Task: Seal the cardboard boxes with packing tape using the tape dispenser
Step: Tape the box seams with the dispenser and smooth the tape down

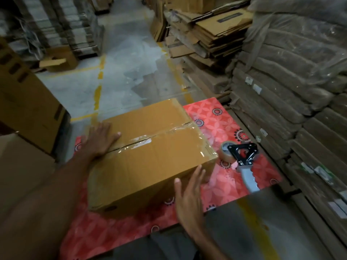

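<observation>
A brown cardboard box (pixel 150 156) rests on a red patterned mat (pixel 221 124). Clear tape runs along its top seam and down the right end. My left hand (pixel 100 139) lies flat on the box's top near the left end of the seam, fingers spread. My right hand (pixel 187 196) is open against the box's near right corner, holding nothing. The tape dispenser (pixel 244 162), with a black frame, grey handle and brown tape roll, lies on the mat just right of the box, untouched.
Stacked cardboard boxes (pixel 26 102) stand close on the left. Piles of flattened cartons (pixel 210 34) and wrapped bundles (pixel 293 72) wall off the right side. A grey concrete aisle (pixel 120 72) with yellow lines stretches ahead of the mat.
</observation>
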Demonstrator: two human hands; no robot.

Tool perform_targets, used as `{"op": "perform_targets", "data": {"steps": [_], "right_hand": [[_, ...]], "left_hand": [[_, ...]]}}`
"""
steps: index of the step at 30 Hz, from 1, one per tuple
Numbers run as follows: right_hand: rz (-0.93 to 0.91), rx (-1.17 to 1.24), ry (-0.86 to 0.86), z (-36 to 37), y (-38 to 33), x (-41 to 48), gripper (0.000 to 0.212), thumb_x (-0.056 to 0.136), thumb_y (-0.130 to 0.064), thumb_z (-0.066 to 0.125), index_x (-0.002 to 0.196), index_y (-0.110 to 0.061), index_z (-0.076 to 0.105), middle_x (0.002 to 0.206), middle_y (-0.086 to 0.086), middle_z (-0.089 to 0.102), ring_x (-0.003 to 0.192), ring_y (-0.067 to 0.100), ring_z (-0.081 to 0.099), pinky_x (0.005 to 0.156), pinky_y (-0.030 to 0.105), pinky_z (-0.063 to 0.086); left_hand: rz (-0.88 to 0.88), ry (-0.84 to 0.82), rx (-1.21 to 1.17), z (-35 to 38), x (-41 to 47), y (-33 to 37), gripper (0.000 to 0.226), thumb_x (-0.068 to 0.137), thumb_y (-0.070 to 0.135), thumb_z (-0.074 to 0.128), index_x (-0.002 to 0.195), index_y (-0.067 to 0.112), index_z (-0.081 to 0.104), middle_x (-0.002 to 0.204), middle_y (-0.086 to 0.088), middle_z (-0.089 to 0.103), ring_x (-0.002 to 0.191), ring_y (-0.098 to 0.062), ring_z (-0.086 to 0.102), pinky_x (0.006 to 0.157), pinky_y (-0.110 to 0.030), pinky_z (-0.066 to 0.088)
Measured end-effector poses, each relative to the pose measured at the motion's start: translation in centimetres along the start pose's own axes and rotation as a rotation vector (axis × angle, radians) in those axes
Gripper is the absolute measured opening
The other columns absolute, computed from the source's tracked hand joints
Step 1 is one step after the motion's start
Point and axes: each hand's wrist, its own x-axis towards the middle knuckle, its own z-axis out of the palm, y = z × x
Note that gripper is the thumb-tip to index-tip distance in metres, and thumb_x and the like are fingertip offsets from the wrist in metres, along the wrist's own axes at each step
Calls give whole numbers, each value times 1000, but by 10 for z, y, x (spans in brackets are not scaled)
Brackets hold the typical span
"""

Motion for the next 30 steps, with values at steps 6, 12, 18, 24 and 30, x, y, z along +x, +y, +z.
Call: {"op": "perform_targets", "data": {"steps": [6,12,18,24,30], "right_hand": [[64,128,-177,48,-39,-17,121,80,-78,48,145,-30,-42,154,-1,-44,154,33,13,116,41,34],[-85,43,-14,7,-49,119,113,77,-36,83,160,-14,9,168,12,7,152,28,21,121,42,23],[-230,-327,23,-5,-71,131,29,92,-29,57,112,-9,63,112,17,69,105,39,64,88,43,52],[-335,-535,136,31,-43,60,54,99,-48,44,148,-25,39,121,16,59,110,34,56,91,43,47],[-160,-147,49,-12,-28,61,49,107,-37,31,156,-37,25,110,18,73,92,37,69,82,43,55]], "left_hand": [[-42,-66,-35,-10,3,-55,94,75,93,35,154,44,23,168,0,6,154,-32,0,121,-61,5],[-142,-83,-128,-24,-39,-57,97,64,94,43,137,30,46,154,-10,30,146,-34,27,117,-57,21],[-126,49,-392,-8,-122,-31,74,81,66,67,139,26,44,144,-20,30,127,-44,46,105,-45,37],[-210,116,-366,15,-185,33,84,93,62,54,152,7,30,133,-28,58,118,-45,58,96,-45,47],[295,99,-295,29,-233,104,37,103,41,47,93,11,67,84,-12,71,83,-33,67,72,-35,48]]}}
